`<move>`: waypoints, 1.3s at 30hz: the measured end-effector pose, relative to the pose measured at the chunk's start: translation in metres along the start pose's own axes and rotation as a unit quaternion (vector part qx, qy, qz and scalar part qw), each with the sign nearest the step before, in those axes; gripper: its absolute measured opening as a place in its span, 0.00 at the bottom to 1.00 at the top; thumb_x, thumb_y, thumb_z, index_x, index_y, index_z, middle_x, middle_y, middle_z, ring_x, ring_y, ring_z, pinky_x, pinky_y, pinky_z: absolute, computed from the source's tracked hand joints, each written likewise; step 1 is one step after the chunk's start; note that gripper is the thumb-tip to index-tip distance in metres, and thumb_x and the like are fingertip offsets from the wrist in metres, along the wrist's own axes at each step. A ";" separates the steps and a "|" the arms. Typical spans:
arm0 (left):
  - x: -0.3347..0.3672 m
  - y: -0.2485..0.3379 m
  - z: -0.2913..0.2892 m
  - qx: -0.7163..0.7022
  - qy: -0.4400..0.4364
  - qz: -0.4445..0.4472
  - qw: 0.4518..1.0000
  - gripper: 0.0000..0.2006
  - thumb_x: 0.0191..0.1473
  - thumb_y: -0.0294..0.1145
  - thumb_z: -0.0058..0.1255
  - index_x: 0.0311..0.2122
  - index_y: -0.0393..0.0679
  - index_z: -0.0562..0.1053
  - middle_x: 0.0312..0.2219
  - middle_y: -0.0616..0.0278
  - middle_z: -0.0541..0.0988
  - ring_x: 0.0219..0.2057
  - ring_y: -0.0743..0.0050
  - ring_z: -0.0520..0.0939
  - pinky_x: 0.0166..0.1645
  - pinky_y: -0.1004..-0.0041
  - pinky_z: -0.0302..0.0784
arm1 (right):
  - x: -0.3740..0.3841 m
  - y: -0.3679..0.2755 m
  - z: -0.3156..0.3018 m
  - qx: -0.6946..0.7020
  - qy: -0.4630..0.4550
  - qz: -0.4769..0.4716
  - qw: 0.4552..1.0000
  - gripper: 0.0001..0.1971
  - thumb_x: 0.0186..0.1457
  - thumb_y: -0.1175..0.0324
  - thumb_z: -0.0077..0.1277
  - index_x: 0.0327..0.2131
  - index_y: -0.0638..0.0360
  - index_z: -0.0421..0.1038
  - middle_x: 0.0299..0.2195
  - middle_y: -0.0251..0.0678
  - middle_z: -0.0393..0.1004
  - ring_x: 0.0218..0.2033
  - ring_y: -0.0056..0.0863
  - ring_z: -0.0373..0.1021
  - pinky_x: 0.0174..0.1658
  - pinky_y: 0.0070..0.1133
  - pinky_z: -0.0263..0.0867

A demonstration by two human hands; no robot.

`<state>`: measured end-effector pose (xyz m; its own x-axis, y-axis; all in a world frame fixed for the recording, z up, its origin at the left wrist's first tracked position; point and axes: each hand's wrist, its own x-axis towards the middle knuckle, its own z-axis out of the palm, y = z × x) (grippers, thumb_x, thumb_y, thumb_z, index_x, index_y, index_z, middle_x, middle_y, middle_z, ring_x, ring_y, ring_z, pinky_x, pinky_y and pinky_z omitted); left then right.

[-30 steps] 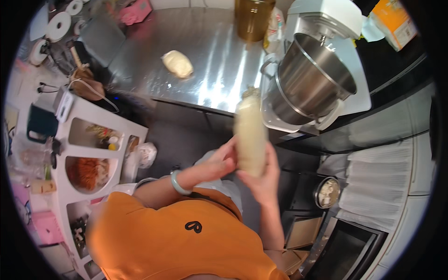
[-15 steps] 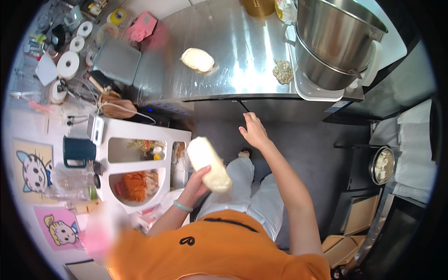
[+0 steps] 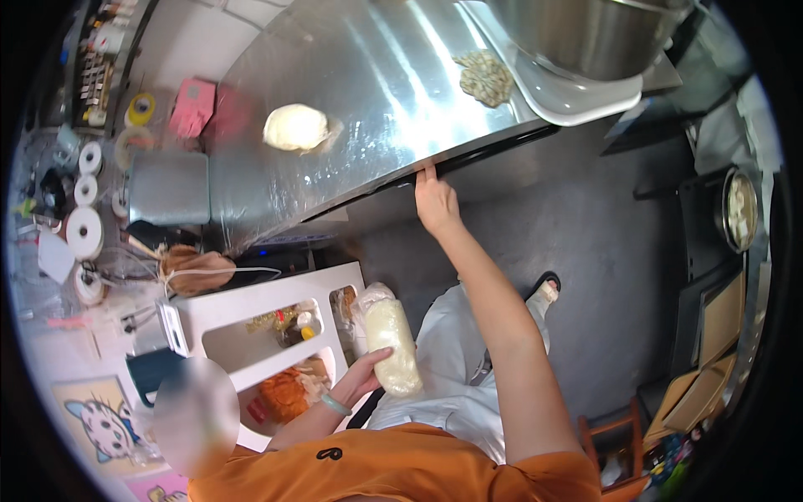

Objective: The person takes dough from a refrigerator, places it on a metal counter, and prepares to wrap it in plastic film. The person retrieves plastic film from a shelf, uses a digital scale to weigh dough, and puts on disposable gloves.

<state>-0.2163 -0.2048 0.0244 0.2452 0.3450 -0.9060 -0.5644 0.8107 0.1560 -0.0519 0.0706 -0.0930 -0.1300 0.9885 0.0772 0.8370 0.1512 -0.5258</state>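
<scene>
My left hand [image 3: 368,373] grips a thick, pale log of dough [image 3: 390,347], which looks wrapped in clear plastic, and keeps it nearly upright in front of my body. At the front of the steel counter [image 3: 360,75], my right hand [image 3: 437,203] reaches out with fingers stretched. Its fingertips touch the dark edge [image 3: 481,153] just under the countertop and are partly hidden there; nothing is seen held in it. A second pale, rounded piece of dough [image 3: 295,127] lies on the countertop. Nearer the right end sits a lumpy, greyish-beige mass [image 3: 484,78].
A large steel bowl [image 3: 585,38] stands over a white base [image 3: 577,105] at the back right. To my left is a white unit [image 3: 280,293] with open compartments holding packets. A round pan of white pieces [image 3: 739,209] is at far right, above several boards [image 3: 719,330].
My right hand has moved from the air in front of the counter to the edge beneath its top. The dough log in my left hand is more upright. The view has turned and shifted.
</scene>
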 end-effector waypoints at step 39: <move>0.411 0.127 0.227 0.758 -0.057 0.490 0.426 0.28 0.45 0.31 0.54 0.52 0.36 0.61 0.52 0.42 0.60 0.53 0.43 0.63 0.56 0.61 0.61 | -0.342 0.151 -0.115 0.100 0.041 0.028 0.994 0.17 0.37 0.53 0.57 0.21 0.55 0.67 0.35 0.34 0.65 0.32 0.36 0.62 0.32 0.28 0.65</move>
<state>-0.0084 0.1473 -0.2384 0.5631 0.8200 -0.1021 0.6977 -0.4056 0.5905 0.1802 -0.2440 -0.1014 -0.0359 0.9935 0.1078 0.7179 0.1007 -0.6888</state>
